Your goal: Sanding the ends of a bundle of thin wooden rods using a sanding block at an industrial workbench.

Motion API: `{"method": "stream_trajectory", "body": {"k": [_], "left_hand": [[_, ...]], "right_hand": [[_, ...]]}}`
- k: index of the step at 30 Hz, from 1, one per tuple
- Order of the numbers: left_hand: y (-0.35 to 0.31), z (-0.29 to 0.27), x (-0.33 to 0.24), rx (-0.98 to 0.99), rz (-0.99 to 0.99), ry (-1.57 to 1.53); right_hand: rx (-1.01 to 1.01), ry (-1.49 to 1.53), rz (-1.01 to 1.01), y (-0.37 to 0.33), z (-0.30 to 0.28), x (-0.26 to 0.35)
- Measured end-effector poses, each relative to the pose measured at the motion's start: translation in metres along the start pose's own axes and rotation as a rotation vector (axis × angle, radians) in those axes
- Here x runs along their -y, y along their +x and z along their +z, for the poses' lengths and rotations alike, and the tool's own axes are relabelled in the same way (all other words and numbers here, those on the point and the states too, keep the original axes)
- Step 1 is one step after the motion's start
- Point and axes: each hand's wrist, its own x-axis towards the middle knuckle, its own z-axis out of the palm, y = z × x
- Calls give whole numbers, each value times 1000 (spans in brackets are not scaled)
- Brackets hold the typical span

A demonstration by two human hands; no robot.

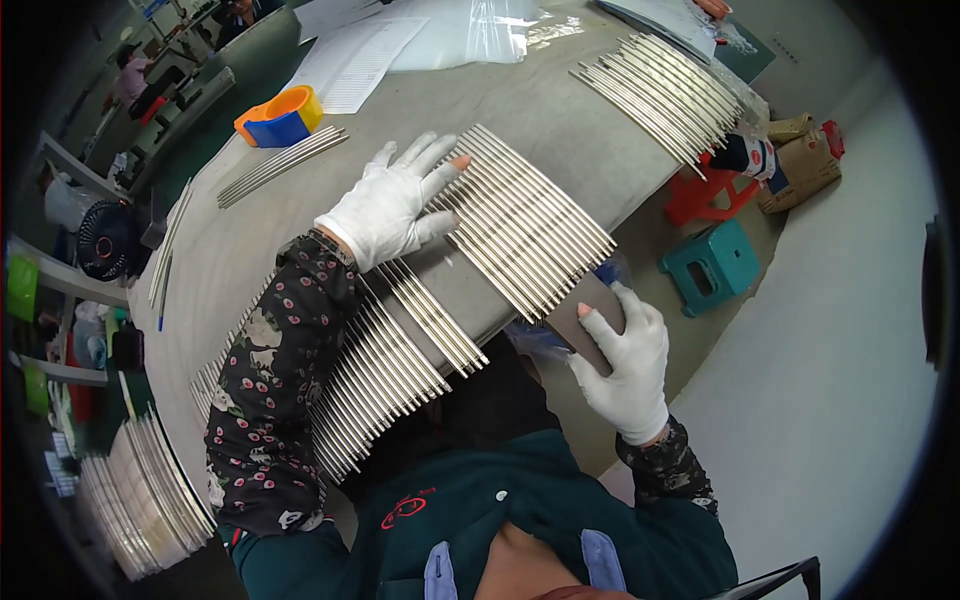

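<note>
My left hand [390,205], in a white glove with bare fingertips showing, has its fingers spread. It lies at the far left edge of a flat row of thin silvery metal rods [525,225]. To the right, beyond the near ends of these rods, my right hand [630,370], gloved the same way, grips a flat grey-brown board [598,312] between thumb and fingers. A small group of rods [432,318] and a larger row [375,375] lie nearer me, partly under my left forearm, with ends over the table edge.
More rods lie on the grey table [470,95]: a bunch [660,95] at far right, a few [282,167] at left beside an orange and blue tape dispenser [280,115]. Papers [360,65] lie at the back. A teal stool [710,268] and red stool [705,197] stand at right.
</note>
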Motion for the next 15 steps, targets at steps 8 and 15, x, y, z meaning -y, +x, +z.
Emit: {"method": "stream_trajectory", "body": {"k": [8, 15], "left_hand": [[-37, 17, -10, 113, 50, -24], [-47, 21, -8, 53, 55, -12]], "right_hand": [[-21, 7, -4, -9, -2, -2], [-30, -1, 17, -10, -7, -2]]}}
